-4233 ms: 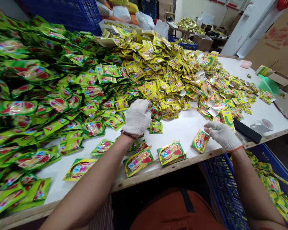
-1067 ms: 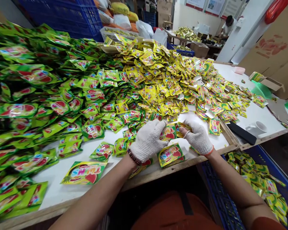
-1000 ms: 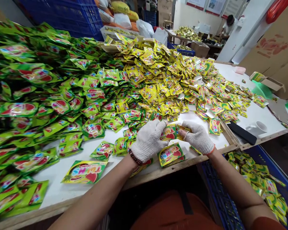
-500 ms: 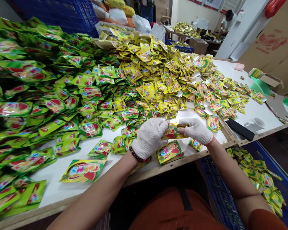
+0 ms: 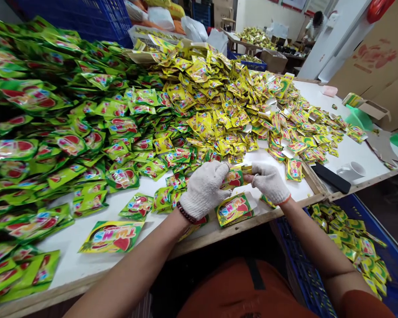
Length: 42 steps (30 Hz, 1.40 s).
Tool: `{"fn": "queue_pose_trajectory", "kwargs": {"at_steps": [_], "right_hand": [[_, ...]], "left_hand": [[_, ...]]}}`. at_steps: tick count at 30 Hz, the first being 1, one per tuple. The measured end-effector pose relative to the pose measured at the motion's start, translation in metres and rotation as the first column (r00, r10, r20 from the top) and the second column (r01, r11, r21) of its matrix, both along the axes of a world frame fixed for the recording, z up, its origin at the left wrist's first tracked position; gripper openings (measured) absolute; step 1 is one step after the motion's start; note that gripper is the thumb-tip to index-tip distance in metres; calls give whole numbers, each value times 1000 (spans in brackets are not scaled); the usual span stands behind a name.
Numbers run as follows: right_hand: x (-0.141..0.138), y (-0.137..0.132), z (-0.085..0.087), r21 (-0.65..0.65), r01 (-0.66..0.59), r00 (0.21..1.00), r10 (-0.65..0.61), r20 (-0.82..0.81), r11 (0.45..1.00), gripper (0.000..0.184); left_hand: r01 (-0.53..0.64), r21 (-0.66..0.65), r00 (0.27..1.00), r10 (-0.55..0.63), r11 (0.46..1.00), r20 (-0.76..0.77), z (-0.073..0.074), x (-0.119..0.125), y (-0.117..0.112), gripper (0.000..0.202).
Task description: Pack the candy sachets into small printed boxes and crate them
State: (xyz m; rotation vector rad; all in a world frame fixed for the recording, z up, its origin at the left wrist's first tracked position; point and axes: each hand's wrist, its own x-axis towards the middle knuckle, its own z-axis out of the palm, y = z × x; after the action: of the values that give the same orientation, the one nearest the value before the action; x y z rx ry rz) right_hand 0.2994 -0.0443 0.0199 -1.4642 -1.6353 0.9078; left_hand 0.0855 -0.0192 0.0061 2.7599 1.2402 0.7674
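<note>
My left hand (image 5: 204, 190), in a white knitted glove with a beaded bracelet at the wrist, is closed around a small green and yellow printed carton (image 5: 235, 177). At the carton's right end, the gloved fingers of my right hand (image 5: 270, 182) pinch together on a thin yellow-gold piece (image 5: 247, 169); whether it is a flap or a packet, I cannot tell. Just below the hands lies a printed carton (image 5: 232, 211) with a white flap out at its right. Another printed carton (image 5: 111, 237) lies by the table's front edge, left of my left forearm.
Green packets (image 5: 119, 128) are heaped at left, yellow packets (image 5: 215, 106) behind my hands. A wooden strip (image 5: 313, 181), black phone (image 5: 331, 178) and clear cup (image 5: 351, 171) are at right. Below stands a blue crate (image 5: 381, 234) holding small cartons. A person (image 5: 313, 28) is far back.
My right hand has shifted slightly left, its fingers drawn in and its thumb now less visible at the carton's end. The carton between my hands has tilted a little.
</note>
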Motion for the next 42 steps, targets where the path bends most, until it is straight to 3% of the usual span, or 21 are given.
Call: {"fn": "queue_pose_trajectory", "kwargs": {"at_steps": [4,8,10,13,15,16,18,20,22,23,25,27,28,30,32,33,36,39,42], "right_hand": [[-9,-3,8,-163,-114,993,110,-33,980,17],[-6,-6,13,-343,-66,982,0,-190,937,31],[-3,-9,9,-406,-222,935,76,-347,886,35],[-1,-13,0,-380,-581,736,266,-622,719,44],[2,-16,-3,-328,-672,639,296,-709,664,46],[5,-18,-2,-325,-670,634,287,-718,667,46],[15,-22,5,-376,-570,721,226,-655,730,44],[31,-24,17,-409,-317,866,86,-492,856,40],[51,-22,28,-309,12,933,-122,-338,951,35],[61,-18,31,-236,135,929,-206,-307,962,33],[75,-7,34,-127,257,910,-285,-302,958,30],[79,7,30,-78,272,914,-283,-290,959,26],[76,14,26,-64,261,926,-268,-267,963,24],[66,30,18,-30,211,962,-213,-174,977,19],[52,46,10,30,131,991,-131,-1,991,16],[45,54,7,70,85,989,-93,118,994,16],[27,82,-1,148,3,883,-72,463,989,21],[16,106,-7,94,28,800,-79,595,995,34],[11,119,-11,35,34,808,-48,587,999,38]], "left_hand": [[-10,-11,999,9,1000,-44,-1,1,-2,51],[-62,5,994,62,998,-88,2,1,-3,52],[-46,35,994,49,998,-94,4,1,-3,53],[5,69,994,3,998,-107,5,3,-2,51],[29,58,992,-21,998,-128,7,7,-2,47],[33,36,991,-28,999,-132,9,11,-3,46],[27,-47,993,-33,999,-117,13,22,-6,44],[7,-163,996,-21,987,-83,18,37,-12,42],[19,-267,998,-35,964,-57,22,56,-19,40],[44,-299,997,-60,953,-47,23,66,-22,43],[129,-319,989,-144,939,-22,23,85,-26,63],[196,-291,979,-205,936,3,22,98,-24,85],[201,-270,978,-208,942,3,21,102,-20,86],[135,-236,988,-149,962,-39,20,100,-5,60],[-11,-196,993,-12,981,-120,18,85,16,27],[-98,-163,985,72,982,-156,16,75,28,20],[-291,-61,938,272,955,-216,8,37,58,26],[-290,-52,934,271,956,-232,-3,9,72,29],[-293,-51,935,275,955,-223,-10,-5,73,25]]}}
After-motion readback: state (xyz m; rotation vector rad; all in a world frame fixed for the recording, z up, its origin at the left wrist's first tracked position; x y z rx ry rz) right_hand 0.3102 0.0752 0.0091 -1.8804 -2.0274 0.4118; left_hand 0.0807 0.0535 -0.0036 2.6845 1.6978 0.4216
